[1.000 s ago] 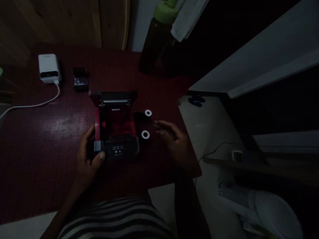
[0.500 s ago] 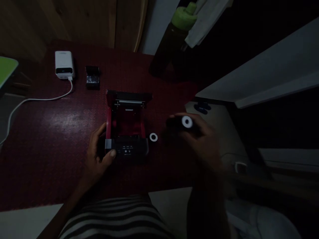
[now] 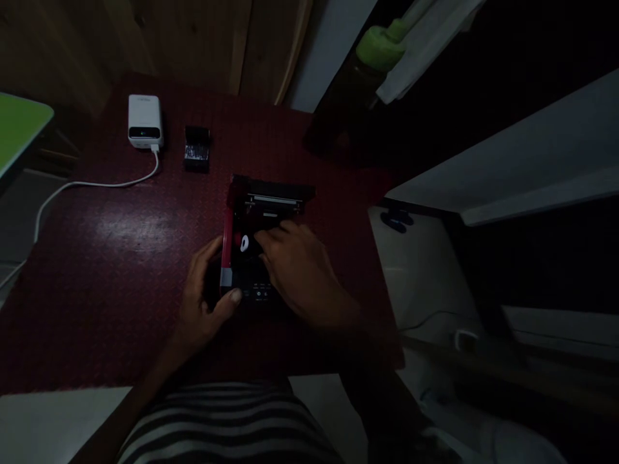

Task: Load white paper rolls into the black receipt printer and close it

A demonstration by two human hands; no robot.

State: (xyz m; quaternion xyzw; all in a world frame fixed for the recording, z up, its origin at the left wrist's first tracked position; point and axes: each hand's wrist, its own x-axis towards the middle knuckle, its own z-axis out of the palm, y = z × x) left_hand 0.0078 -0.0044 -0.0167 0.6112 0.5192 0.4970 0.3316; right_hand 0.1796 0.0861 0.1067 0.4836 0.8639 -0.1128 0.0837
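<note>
A small printer-like device (image 3: 226,248), red-sided with a black front panel, stands with its lid raised on the dark red tabletop. My left hand (image 3: 206,303) steadies it at the front left corner, thumb on the panel and fingers along the side. Into its bay reaches my right hand (image 3: 294,264), its fingers closed around a small dark roll with a white ring-shaped end (image 3: 244,243). That end faces the bay's left wall. My right hand covers the rest of the roll and the device's right side.
A white power bank (image 3: 145,122) with a plugged-in white cable (image 3: 106,184) sits at the back left. Beside it lies a small black glossy part (image 3: 196,149). A green-capped bottle (image 3: 382,48) stands at the back right. A bright green surface (image 3: 22,125) juts in at far left.
My right hand has moved left with the roll, from beside the device into its bay. My left hand stays on the device. The second white ring on the table is now hidden.
</note>
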